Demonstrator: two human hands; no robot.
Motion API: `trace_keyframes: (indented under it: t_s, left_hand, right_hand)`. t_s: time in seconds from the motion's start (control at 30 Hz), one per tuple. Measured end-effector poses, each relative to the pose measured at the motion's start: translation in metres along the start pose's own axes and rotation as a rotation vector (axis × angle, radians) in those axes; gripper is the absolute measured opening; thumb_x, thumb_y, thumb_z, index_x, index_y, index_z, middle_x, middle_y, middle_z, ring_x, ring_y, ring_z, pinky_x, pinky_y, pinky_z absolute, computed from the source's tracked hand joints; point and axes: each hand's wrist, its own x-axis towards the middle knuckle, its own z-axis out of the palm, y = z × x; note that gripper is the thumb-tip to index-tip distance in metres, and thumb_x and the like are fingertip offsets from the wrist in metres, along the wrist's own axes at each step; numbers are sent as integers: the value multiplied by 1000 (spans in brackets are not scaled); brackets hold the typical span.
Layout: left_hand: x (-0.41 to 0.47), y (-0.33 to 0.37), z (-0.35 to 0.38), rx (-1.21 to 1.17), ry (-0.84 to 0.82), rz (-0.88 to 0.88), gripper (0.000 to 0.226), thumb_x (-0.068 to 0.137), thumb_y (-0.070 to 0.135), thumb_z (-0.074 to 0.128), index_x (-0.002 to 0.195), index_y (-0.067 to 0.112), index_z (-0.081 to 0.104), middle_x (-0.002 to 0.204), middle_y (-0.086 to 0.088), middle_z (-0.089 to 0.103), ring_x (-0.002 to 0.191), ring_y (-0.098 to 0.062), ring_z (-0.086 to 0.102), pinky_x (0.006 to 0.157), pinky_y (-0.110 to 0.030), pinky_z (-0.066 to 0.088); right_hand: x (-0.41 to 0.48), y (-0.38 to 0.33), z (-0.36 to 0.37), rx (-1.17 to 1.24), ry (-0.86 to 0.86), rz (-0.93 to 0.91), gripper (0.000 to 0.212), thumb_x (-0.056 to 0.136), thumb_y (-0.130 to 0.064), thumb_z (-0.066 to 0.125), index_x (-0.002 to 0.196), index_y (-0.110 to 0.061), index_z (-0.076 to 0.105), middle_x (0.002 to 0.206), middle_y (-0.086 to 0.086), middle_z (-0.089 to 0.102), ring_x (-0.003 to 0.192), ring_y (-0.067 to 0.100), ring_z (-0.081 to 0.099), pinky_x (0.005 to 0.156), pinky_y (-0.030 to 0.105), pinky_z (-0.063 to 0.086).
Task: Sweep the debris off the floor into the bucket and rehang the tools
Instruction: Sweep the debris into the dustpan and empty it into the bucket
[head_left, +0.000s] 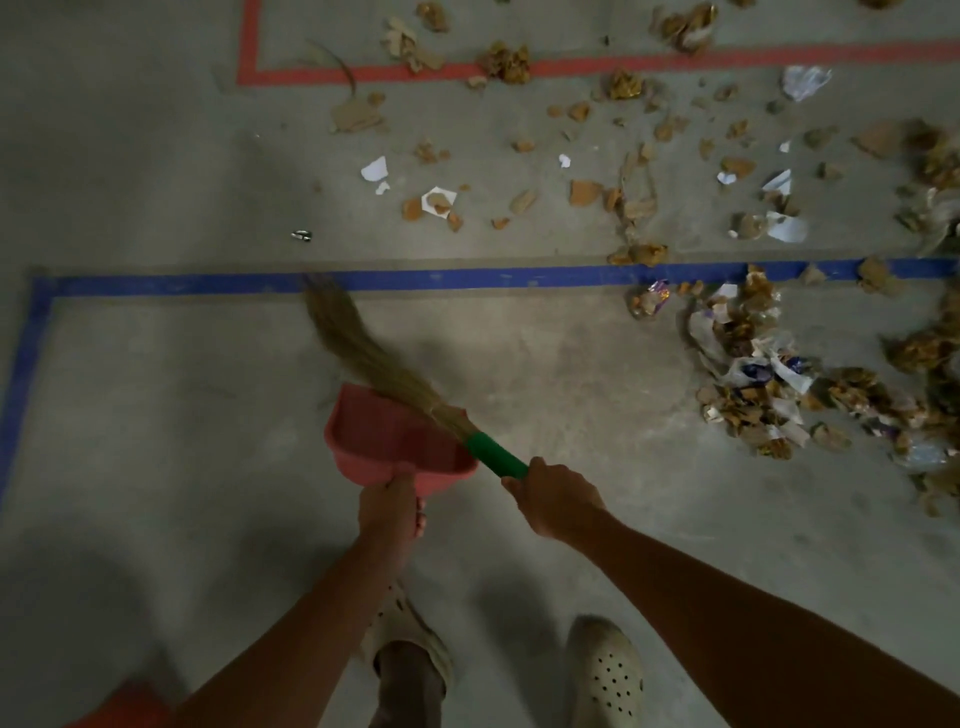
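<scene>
Left hand (390, 512) gripped the pink dustpan (395, 436) handle, right hand (558, 499) closed around the broom (363, 353) beside it, debris (753, 374) far right of both hands

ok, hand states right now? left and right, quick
Left hand: closed around the dustpan handle, holding it.
Right hand: closed around the broom by its green grip, holding it.

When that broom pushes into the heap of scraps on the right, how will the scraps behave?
The heap looks like crumpled paper, wrappers and dry bits, so it is probably light and slides easily. Being loose, pieces may scatter rather than move together. The thin bristles of the broom will likely bend.
</scene>
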Motion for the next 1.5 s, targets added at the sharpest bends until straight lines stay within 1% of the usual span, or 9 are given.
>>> trace_keyframes:
  t_s: [0.13,0.33,0.47,0.77,1.0,1.17,1.27,1.37,1.5]
  left_hand:
    - [25,2,-28,59,17,8,39,97,39,56,79,5,58,56,-9,54,37,-17,43,36,-21,34]
    - [52,14,-57,54,-10,0,36,96,39,57,82,6,58,58,-8,54,37,-15,43,37,-20,32]
    - [61,26,-68,4,-48,0,31,98,35,58,82,8,58,58,-6,53,39,-14,43,36,-21,33]
    - [87,56,-88,-57,-115,-30,35,97,34,61,72,12,52,49,-2,50,36,-12,42,36,-21,32]
    - [119,78,-131,-74,-30,-45,34,97,33,60,73,10,52,53,-7,49,36,-15,40,36,-19,31]
    - [144,86,-167,-72,40,-34,37,96,34,62,71,9,51,53,-6,47,35,-14,37,37,-17,31]
    - [158,90,-178,-56,70,-36,35,96,32,63,71,9,52,55,-8,49,36,-15,39,36,-18,32]
    - [165,93,-178,-20,80,-36,35,95,33,63,71,9,52,58,-10,52,38,-16,41,34,-18,33]
    - [165,98,-166,-3,34,-28,36,95,34,64,72,9,54,56,-8,52,35,-14,41,36,-18,33]
  right_hand:
    - [28,-16,-4,94,-39,147,53,102,-57,32,113,-9,51,93,5,60,75,18,64,69,32,58]
    - [51,-17,-14,391,47,410,57,101,-57,35,111,-4,53,84,8,64,56,18,63,43,26,48]
    - [48,-24,-26,504,155,516,56,101,-59,30,111,-7,49,85,11,63,62,22,66,49,28,48]
    - [17,-106,-24,510,357,227,38,102,-53,35,104,-17,49,69,0,60,52,14,60,43,28,48]
    - [68,-197,-27,89,142,-53,44,99,-60,34,109,-19,46,89,2,64,75,22,62,66,33,50]
    - [121,-239,-34,5,-26,-10,53,99,-59,37,112,-10,53,98,8,64,90,28,68,81,42,58]
    - [138,-244,-37,141,-30,120,55,99,-58,38,102,-7,57,86,8,66,70,22,68,69,36,61]
    - [144,-239,-43,410,27,243,54,102,-53,39,96,-3,57,70,6,62,50,16,58,47,26,50]
    - [150,-214,-48,755,108,434,55,103,-51,38,101,0,58,68,7,59,50,18,56,48,30,49]
